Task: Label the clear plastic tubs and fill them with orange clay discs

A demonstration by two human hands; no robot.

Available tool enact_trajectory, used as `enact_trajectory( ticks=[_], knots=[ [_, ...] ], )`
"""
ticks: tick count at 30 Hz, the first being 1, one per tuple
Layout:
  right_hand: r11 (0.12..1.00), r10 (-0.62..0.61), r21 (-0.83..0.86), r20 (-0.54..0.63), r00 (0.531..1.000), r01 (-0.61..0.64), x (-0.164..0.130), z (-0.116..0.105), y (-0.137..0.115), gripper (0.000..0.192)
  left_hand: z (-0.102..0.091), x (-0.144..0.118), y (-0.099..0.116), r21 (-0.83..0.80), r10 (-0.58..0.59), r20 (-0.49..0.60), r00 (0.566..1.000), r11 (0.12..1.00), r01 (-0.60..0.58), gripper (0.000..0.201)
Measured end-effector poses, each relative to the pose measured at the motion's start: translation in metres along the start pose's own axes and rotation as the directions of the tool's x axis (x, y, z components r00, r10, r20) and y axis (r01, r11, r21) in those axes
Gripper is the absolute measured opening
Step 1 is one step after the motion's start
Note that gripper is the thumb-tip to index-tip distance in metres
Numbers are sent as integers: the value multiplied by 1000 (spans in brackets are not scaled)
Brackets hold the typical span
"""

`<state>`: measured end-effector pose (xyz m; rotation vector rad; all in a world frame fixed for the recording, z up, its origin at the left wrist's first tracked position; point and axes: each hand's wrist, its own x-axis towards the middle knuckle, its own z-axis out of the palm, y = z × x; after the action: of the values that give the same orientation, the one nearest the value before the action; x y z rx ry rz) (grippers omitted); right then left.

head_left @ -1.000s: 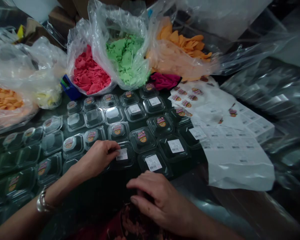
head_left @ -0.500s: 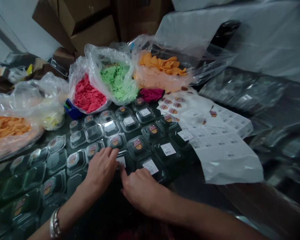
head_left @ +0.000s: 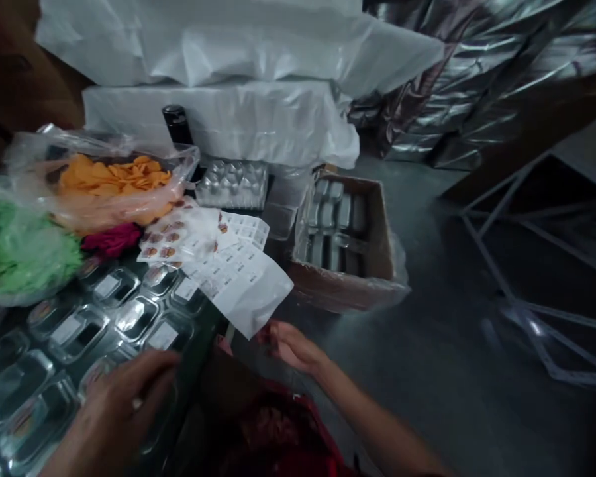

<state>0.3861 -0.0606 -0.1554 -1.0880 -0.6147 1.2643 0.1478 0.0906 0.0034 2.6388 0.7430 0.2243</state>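
Note:
My left hand (head_left: 122, 404) hovers over the near rows of clear lidded plastic containers (head_left: 134, 318), some carrying round colourful stickers or white labels. Its fingers are blurred and partly bent, so whether anything is in them is unclear. My right hand (head_left: 293, 348) is off the table's right edge, by the lower corner of a white label sheet (head_left: 251, 291). Its fingers look loosely apart, with nothing visible in them; contact with the sheet cannot be made out. Sticker sheets (head_left: 171, 235) with round logos lie behind that label sheet.
Plastic bags of orange pieces (head_left: 114, 175) and green pieces (head_left: 24, 245) stand at left, near a magenta cloth (head_left: 112, 240). Stacked clear plastic trays (head_left: 233, 184) sit behind the sheets. An open carton (head_left: 345, 291) holds stacked containers. A metal frame (head_left: 531, 318) stands on the floor at right.
The view has swung right, bringing the carton and floor into sight. Both hands have come apart from the container they were touching; my right hand has moved right, beside the label sheet.

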Motion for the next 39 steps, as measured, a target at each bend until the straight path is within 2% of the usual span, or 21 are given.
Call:
enact_trajectory(
  ticks=[2,5,7,9,13,20,24,31,34,36,38,39],
  knots=[
    [990,-62,112,-201,978,86,24,-17,-2,68,11,54,38,-78,65,48,997,995,-61,22],
    [965,-99,185,-405,909,187,61,-29,-19,70,36,119,64,-89,95,74,993,992,-88,19],
    [963,-74,201,-432,899,177,73,-31,-31,64,53,146,66,-34,80,93,992,996,-77,16],
    [971,-30,206,-384,923,118,75,-30,-39,55,67,160,64,50,64,136,989,996,-71,14],
    [985,14,169,-292,956,37,65,-19,-46,39,81,166,62,194,35,220,975,978,-79,15],
    [999,-34,-23,-206,978,29,57,-14,-67,30,75,165,71,276,8,290,957,957,-92,23],
    [994,-69,-101,-190,979,50,55,-14,-74,30,68,168,72,205,12,301,953,976,-77,26],
    [990,-79,-127,-164,983,59,56,-15,-69,25,61,188,55,-14,74,369,926,997,-74,21],
    [989,-72,-142,-169,983,48,59,-19,-64,25,55,198,46,-1,37,333,942,999,-39,20],
    [988,-64,-152,-182,981,36,60,-25,-63,29,46,203,38,43,-21,264,964,999,10,19],
    [985,-68,-171,-229,971,29,57,-33,-67,39,33,204,29,113,-108,132,985,989,93,19],
    [978,-102,-204,-297,950,41,53,-36,-72,44,26,201,27,167,-135,35,990,978,127,20]
  ],
)
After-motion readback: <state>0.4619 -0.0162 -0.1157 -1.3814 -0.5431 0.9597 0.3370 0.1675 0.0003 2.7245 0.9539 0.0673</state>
